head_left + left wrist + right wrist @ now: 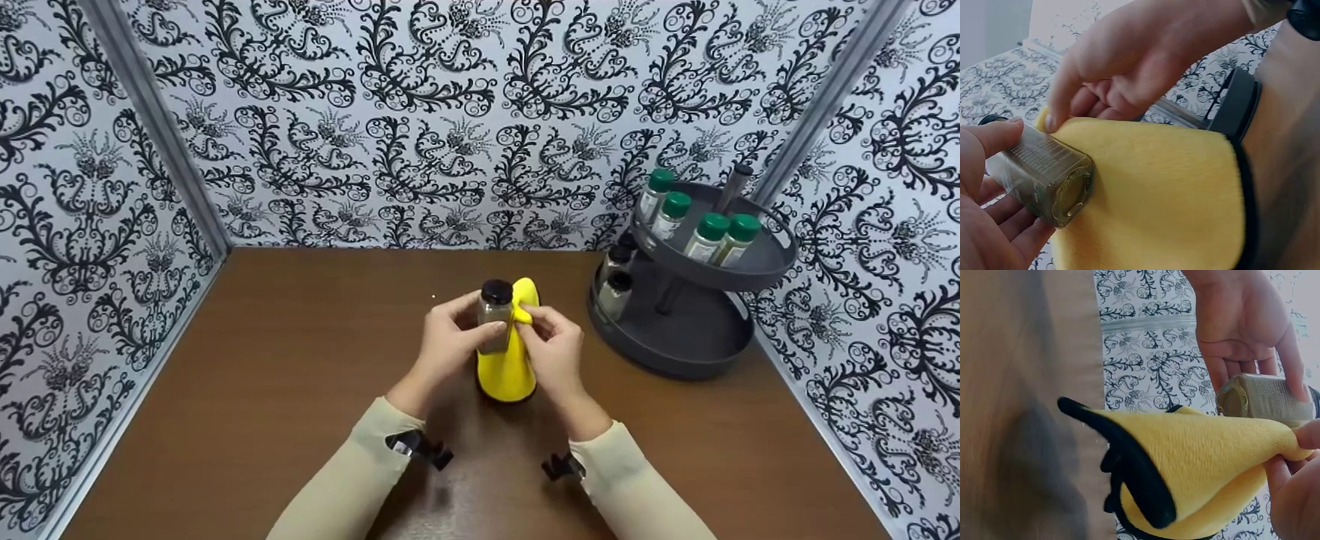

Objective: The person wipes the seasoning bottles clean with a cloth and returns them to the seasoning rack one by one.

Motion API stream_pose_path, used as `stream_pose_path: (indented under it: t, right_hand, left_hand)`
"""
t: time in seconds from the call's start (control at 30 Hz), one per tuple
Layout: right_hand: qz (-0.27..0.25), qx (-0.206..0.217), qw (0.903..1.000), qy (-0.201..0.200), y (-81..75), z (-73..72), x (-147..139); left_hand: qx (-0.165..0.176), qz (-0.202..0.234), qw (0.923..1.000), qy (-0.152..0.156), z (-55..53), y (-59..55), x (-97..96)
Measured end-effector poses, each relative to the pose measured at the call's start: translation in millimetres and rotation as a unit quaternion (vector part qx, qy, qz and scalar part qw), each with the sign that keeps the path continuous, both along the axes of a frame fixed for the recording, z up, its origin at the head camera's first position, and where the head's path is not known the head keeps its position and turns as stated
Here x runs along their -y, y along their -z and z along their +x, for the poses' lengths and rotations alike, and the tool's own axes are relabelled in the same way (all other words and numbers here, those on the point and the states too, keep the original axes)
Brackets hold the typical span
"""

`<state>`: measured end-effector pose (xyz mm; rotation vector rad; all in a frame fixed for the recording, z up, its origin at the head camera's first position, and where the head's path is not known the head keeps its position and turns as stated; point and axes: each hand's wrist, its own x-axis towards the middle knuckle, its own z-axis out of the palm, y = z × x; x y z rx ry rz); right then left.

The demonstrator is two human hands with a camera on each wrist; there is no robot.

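My left hand (450,337) grips a square glass spice jar (493,319) with a black lid, thumb on one side and fingers on the other. In the left wrist view the jar (1044,169) is tilted, its base toward the camera. My right hand (555,349) pinches a yellow cloth (506,375) with black edging near its upper part. The rest of the cloth hangs down in folds, as the right wrist view shows. Jar and cloth are side by side, very close together; the cloth (1202,450) partly covers the jar's side in the right wrist view.
A dark two-tier round rack (675,352) stands at the right rear of the brown table (262,360). Several green-capped jars (705,236) are on its upper tier, black-capped jars (616,294) on the lower. Patterned walls (420,150) enclose the back and sides.
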<state>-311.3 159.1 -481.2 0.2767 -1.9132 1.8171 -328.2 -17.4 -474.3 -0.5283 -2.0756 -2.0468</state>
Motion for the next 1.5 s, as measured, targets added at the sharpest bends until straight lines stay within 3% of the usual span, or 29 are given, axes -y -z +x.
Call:
stream_pose_path:
  t: [0.5, 0.77, 0.93, 1.17, 1.5]
  right_hand:
    - [-0.083, -0.049, 0.9951, 0.023, -11.9, 0.5, -9.7]
    - [-0.025, -0.042, 0.9987, 0.015, -9.2, -0.8, -13.2]
    - [-0.016, -0.021, 0.9996, -0.01, -7.9, 0.9, -8.6]
    - [0.016, 0.002, 0.9996, -0.022, -2.1, 1.1, -1.9]
    - [0.039, 0.033, 0.9975, -0.049, 7.2, 0.9, 4.2]
  left_hand:
    - [0.007, -0.029, 0.999, 0.035, 4.0, 9.2, -13.3]
    - [0.037, -0.014, 0.9985, 0.037, 7.4, 8.2, -13.4]
    - [0.026, 0.005, 0.9993, 0.028, 7.3, -0.3, -6.0]
    - [0.013, -0.001, 0.9999, -0.007, 8.1, -11.7, 3.2]
    - [0.032, 0.019, 0.9988, -0.032, 8.0, -19.5, 11.5]
